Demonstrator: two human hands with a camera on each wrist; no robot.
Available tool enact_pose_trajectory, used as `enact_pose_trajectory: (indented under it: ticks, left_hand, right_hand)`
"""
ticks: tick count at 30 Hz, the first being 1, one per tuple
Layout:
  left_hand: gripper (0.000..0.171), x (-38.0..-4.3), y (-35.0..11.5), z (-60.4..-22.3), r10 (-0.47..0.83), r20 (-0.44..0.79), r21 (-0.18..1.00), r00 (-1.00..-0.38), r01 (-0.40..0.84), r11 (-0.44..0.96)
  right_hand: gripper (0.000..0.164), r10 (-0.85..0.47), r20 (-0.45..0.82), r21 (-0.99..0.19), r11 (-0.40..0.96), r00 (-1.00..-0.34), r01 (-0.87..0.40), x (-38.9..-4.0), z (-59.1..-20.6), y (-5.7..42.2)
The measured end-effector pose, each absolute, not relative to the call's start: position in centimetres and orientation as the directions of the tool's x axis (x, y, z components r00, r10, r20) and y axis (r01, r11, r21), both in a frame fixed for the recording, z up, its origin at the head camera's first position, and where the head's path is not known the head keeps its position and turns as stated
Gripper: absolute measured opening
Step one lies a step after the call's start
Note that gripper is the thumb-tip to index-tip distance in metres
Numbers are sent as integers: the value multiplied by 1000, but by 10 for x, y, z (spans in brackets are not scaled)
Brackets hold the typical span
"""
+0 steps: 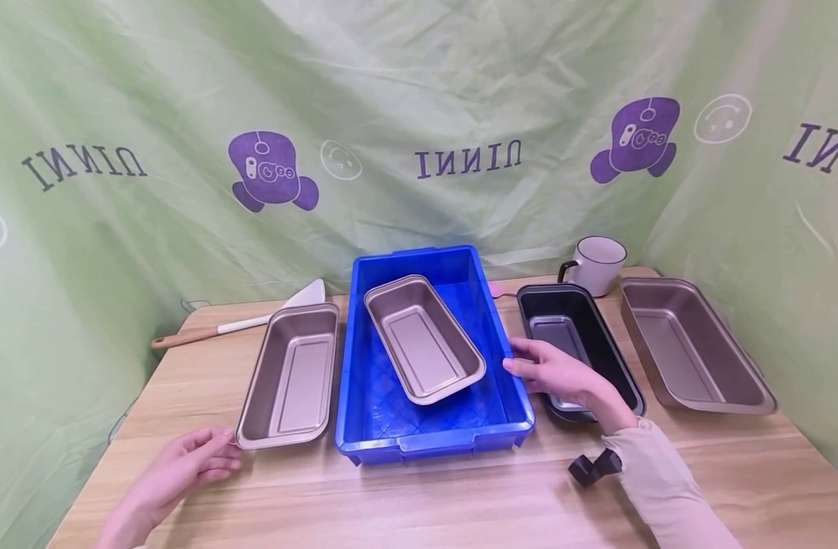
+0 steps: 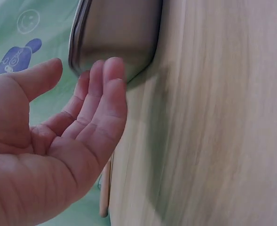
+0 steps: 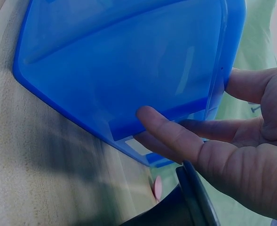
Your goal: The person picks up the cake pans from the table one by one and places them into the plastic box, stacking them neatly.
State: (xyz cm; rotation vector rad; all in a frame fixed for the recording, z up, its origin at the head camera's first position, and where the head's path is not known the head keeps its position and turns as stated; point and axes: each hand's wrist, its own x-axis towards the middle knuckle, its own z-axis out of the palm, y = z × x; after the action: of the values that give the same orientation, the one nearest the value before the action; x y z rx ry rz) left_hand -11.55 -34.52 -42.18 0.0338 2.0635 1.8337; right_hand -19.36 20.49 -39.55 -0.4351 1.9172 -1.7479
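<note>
In the head view, a bronze loaf pan point(image 1: 303, 381) lies left of the blue bin point(image 1: 435, 444). My left hand point(image 1: 197, 461) is at that pan's near left corner. In the left wrist view, the fingertips point(image 2: 114, 70) are right at the pan's end, with the thumb apart from it. Inside the bin, another bronze loaf pan point(image 1: 425, 347) sits at a slant. My right hand point(image 1: 559, 374) touches the bin's right side, thumb at the rim. In the right wrist view, its fairly straight fingers point(image 3: 169, 134) lie along the bin's outer wall.
Right of the bin stand a black loaf pan point(image 1: 614, 354) and a larger bronze pan point(image 1: 696, 354). A white mug point(image 1: 600, 267) stands behind them. At the back left lies a white spatula point(image 1: 309, 296) with a wooden handle end. Green curtain point(image 1: 460, 91) encloses the table.
</note>
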Motion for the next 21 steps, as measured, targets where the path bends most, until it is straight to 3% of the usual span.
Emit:
enact_pose_trajectory:
  ticks: [6,21]
  left_hand:
    - [21,-119,-338,-424,303,-286,953,-909,-236,192]
    - [22,-117,-335,-423,397,-318,947,-861,-306,95]
  right_hand:
    - [66,-555,-152,-988,113,-818,106,-193,-395,204]
    - [70,-554,-162,-986,122,-817,113,-195,-396,205]
